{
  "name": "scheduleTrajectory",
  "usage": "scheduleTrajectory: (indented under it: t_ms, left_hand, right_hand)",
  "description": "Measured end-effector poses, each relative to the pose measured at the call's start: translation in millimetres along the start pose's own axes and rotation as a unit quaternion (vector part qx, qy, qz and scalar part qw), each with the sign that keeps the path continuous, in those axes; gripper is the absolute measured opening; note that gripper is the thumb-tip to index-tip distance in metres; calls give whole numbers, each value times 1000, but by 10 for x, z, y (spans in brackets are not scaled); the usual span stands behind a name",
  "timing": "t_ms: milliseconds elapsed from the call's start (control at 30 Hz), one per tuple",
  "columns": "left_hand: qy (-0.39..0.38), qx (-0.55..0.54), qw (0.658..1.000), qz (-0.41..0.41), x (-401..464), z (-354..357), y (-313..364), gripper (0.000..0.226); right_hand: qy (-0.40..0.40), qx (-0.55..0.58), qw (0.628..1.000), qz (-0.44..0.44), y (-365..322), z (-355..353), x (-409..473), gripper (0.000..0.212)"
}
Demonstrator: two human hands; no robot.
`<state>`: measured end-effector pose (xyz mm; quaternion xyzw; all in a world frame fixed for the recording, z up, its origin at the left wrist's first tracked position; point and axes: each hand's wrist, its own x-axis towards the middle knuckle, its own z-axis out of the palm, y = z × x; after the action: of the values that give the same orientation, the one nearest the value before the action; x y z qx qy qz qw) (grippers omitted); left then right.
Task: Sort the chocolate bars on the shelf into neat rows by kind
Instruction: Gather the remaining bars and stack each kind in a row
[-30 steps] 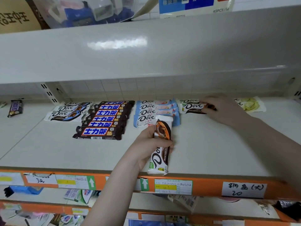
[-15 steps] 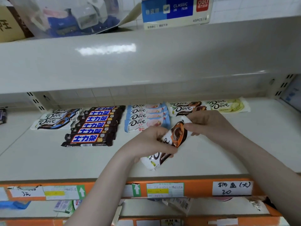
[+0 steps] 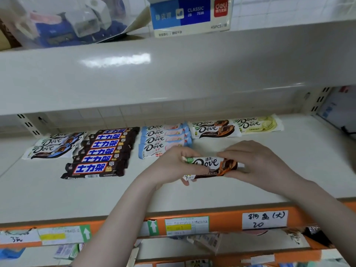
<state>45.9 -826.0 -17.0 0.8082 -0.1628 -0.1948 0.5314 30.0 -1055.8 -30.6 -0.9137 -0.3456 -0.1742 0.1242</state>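
Holding one Dove bar [image 3: 209, 166] between them, both hands hover above the front half of the shelf [image 3: 57, 193]: the left hand [image 3: 169, 166] pinches the bar's left, white end, and the right hand [image 3: 256, 164] pinches its orange end. The bar looks light, thin and stiff enough to keep flat, though the foil wrapper is probably slick and the chocolate could snap if bent, so end grips with the thumbs on top seem sensible. Its long axis runs left to right, parallel to the shelf edge, logo upright toward the viewer. Farther back lie the sorted rows: black Snickers bars [image 3: 100, 153] overlapping in a column, pale blue Dove bars [image 3: 163, 139] beside them, brown-and-orange Dove bars [image 3: 213, 129] matching the held one, green Dove bars [image 3: 256, 124] at far right, and blue-and-brown Dove bars [image 3: 52, 147] at far left.
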Motion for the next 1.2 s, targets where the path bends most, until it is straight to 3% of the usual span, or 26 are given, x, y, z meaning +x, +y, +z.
scheduleTrajectory:
  t_ms: [200,267,367,533,667,800,1033,1200]
  left_hand:
    - [82,-98,992,-16,128,125,-40,14]
    - [165,-28,986,23,233,157,-70,15]
    - [260,159,948,87,396,117,-74,20]
    - [192,367,901,125,645,-22,-30,51]
    - [149,467,868,77,840,-26,-41,50]
    - [166,501,847,67,921,28,-69,41]
    - [183,531,826,47,877,102,-105,45]
    - [301,535,789,20,498,147,-130,47]
  right_hand:
    - [-8,-51,999,4,138,52,-4,49]
    - [-6,-50,998,20,232,54,43,46]
    - [1,-45,997,63,384,54,157,43]
    - [-7,-31,995,91,610,98,395,40]
    - [-39,-7,992,118,768,177,467,42]
    - [-41,14,990,131,864,258,454,37]
    - [-33,11,988,152,808,272,421,40]
    - [-40,-29,970,239,450,177,335,38]
